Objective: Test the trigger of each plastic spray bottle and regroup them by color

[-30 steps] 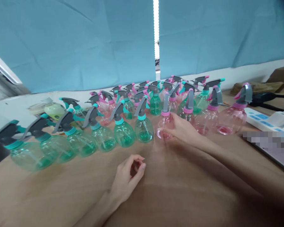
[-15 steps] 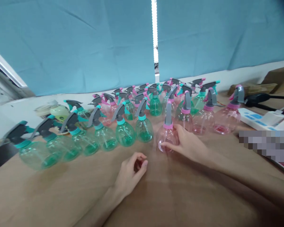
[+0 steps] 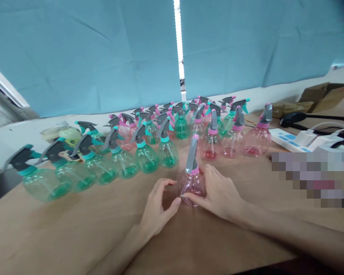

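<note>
A pink spray bottle with a grey trigger head stands on the brown table, pulled out in front of the rows. My right hand is wrapped round its right side. My left hand is curled with its thumb and fingers at the bottle's left side, just touching or nearly touching it. Behind stand a row of green spray bottles and a row of pink spray bottles, with several more further back.
A white power strip with cables lies at the right, cardboard boxes behind it. A blurred patch covers the right edge. A blue curtain hangs behind the table. A yellowish jar sits at the left.
My right hand has drawn the pink bottle out of its row toward me. My left hand has moved up to the bottle's left side.
</note>
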The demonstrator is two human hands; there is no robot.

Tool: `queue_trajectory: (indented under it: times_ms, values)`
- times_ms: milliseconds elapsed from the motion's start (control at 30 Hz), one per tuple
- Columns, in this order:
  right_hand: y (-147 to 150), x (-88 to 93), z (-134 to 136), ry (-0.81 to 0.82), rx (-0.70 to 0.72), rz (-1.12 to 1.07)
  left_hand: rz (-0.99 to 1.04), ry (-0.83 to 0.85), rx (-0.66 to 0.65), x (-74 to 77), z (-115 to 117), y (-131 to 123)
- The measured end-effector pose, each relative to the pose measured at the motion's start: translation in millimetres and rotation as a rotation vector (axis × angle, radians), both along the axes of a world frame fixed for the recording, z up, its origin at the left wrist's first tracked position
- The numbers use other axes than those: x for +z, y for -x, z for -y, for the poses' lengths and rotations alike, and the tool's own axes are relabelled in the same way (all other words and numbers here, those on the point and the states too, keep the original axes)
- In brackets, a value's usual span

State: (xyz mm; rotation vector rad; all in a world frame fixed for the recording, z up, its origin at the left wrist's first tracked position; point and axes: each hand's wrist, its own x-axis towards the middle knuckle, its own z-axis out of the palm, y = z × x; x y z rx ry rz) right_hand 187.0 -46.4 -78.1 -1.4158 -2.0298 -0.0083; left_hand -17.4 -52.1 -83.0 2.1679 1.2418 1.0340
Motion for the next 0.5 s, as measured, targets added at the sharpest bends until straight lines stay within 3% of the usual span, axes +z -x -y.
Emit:
queue_trajectory:
  times_ms: [133, 300, 500]
  values:
    - [9, -1.4, 7, 0.077, 0.087, -0.083, 0.023, -0.028, -0.005, 7.6, 8, -7]
    - [24, -2.3, 22, 0.11, 0.256, -0.198, 0.108, -0.027, 0.013, 30.0, 18, -18]
    - [37, -4.6, 25, 0.114, 0.356, -0.315, 0.248, 0.08, 0.172, 50.7, 21, -26]
